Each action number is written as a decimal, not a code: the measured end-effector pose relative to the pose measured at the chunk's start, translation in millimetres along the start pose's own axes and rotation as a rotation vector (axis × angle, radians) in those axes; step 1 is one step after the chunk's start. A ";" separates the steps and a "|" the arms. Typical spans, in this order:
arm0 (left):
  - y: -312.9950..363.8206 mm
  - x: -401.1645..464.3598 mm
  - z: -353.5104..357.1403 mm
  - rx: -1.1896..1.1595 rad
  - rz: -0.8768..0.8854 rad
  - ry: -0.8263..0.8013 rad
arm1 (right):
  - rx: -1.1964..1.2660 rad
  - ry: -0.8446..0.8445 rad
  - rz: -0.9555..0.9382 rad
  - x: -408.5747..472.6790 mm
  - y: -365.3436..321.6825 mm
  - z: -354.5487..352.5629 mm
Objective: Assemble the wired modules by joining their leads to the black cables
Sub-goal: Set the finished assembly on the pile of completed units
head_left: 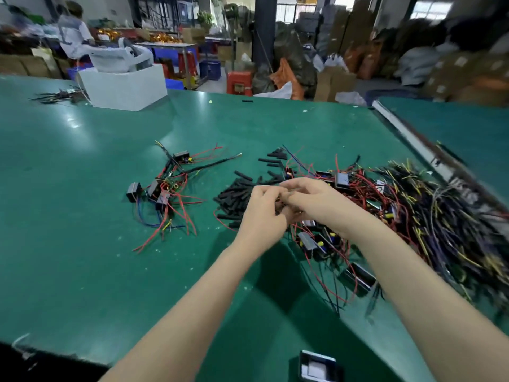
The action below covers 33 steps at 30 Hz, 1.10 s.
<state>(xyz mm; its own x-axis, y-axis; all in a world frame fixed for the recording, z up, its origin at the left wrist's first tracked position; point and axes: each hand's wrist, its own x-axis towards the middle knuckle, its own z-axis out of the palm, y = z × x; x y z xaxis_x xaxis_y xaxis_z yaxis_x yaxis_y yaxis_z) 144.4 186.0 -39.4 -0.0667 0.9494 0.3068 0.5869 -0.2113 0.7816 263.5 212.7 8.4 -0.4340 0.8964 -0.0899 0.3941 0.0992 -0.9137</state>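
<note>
My left hand (261, 213) and my right hand (316, 201) meet above the green table (82, 216), fingers curled round something small and dark between them; what it is stays hidden by the fingers. Just behind and left of my hands lies a heap of short black sleeve pieces (237, 193). To the right sprawls a big tangle of black cables (440, 210) with yellow tips. Small black modules with red leads (344, 183) lie in front of that tangle. A cluster of joined modules (162, 188) sits to the left.
A white box (124, 86) stands at the table's far left with a bundle of wires (60, 95) beside it. A small black box (316, 366) sits at the near edge. A metal rail (407, 139) runs along the right. A person sits far back left.
</note>
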 end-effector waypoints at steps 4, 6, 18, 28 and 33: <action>9.2 -11.4 19.4 -0.040 0.045 0.006 | -0.255 0.120 -0.029 -28.9 24.3 -21.0; 10.5 -16.3 26.0 -0.050 0.056 -0.017 | -0.183 0.212 -0.061 -38.6 37.8 -27.4; 21.2 -42.3 10.5 -0.054 0.324 -0.417 | -0.103 0.472 -0.277 -64.1 84.1 -30.8; 40.5 -60.7 -1.6 0.277 0.203 -1.074 | -0.383 0.477 -0.360 -65.7 95.5 -19.1; 38.9 -64.3 4.1 0.353 0.208 -1.026 | -0.429 0.465 -0.377 -65.6 101.1 -19.2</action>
<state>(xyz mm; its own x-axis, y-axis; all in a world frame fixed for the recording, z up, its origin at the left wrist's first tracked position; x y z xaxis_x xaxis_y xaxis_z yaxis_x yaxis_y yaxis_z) 174.9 117.6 -31.0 0.6651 0.6796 -0.3095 0.7173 -0.4663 0.5177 347.3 172.1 -70.5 -0.2522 0.8491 0.4642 0.6098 0.5119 -0.6050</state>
